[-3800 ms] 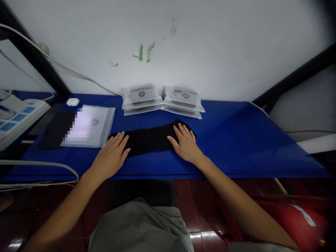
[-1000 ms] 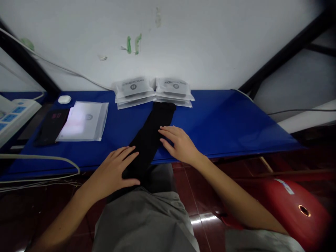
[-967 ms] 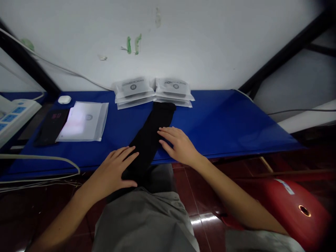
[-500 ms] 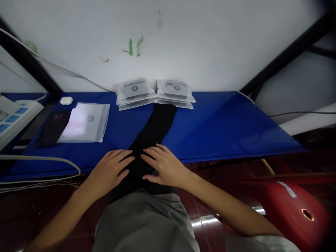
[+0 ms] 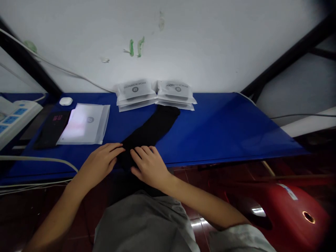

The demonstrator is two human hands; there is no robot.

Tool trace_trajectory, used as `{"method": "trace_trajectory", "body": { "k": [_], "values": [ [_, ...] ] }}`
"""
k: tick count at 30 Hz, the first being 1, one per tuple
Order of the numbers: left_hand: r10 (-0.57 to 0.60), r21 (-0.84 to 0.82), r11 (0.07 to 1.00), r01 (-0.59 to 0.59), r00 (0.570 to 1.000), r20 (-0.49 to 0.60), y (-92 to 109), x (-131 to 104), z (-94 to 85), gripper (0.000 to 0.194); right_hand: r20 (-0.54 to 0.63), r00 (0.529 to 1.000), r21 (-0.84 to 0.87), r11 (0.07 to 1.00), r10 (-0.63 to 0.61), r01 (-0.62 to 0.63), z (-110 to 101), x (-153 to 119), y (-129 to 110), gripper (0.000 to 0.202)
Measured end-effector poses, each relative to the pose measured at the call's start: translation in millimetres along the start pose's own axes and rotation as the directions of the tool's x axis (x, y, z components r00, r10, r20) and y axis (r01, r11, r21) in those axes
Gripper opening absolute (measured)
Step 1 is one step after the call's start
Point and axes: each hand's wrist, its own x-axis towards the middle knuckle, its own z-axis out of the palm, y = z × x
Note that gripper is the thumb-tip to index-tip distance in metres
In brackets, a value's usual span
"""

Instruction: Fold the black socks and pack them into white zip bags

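A long black fabric sleeve lies slantwise on the blue table, its far end close to the packed bags. My left hand is at the left edge of its near part, fingertips on the fabric and thumb lower down. On the right of the same part, my right hand has its fingers bent over the cloth, closed on it. A small gap separates the two hands. The fabric's lowest end blends into dark clothing, so where it stops is hard to see.
Two stacks of frosted bags, left and right, stand by the wall. At left lie a flat frosted bag, a dark phone, a white earbud case and a power strip. A red stool is at right.
Both hands have shifted left and slightly away from my body, taking the fabric's near part with them. Its far end lies slightly farther right. My right fingers are more bent.
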Motion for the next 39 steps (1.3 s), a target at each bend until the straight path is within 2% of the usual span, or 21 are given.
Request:
{"method": "trace_trajectory", "body": {
  "k": [10, 14, 21, 30, 34, 39],
  "values": [
    [-0.038, -0.061, 0.997, 0.04, 0.998, 0.042, -0.7, 2.4, -2.5, 0.05, -0.066, 0.998, -0.044, 0.999, -0.003, 0.0, 6.7, 8.3, -14.1, 0.034],
    [-0.07, -0.156, 0.985, 0.075, 0.997, 0.036, 1.0, 7.2, -8.9, 0.05, -0.043, 0.999, 0.037, 0.999, 0.03, -0.028, 3.5, 6.6, -14.2, 0.035],
    [-0.204, -0.365, 0.91, 0.195, 0.979, 0.015, 5.6, 18.8, -19.5, 0.036, -0.105, 0.974, 0.27, 0.949, 0.199, -0.165, -4.0, -2.9, -2.0, 0.035],
    [-0.281, -0.594, 0.774, 0.218, 0.96, -0.015, 13.4, 45.3, -15.2, 0.034, -0.231, 0.892, 0.539, 0.814, 0.389, -0.215, -17.9, -4.6, 14.3, 0.024],
    [-0.319, -0.64, 0.735, 0.224, 0.947, -0.034, 21.2, 60.2, -17.3, 0.035, -0.279, 0.848, 0.57, 0.788, 0.451, -0.232, -23.7, -3.2, 23.6, 0.017],
    [-0.339, -0.681, 0.7, 0.217, 0.939, -0.05, 26.1, 81.9, -17.0, 0.034, -0.26, 0.792, 0.576, 0.747, 0.552, -0.332, -31.2, 0.9, 36.0, 0.015]
  ]
}}
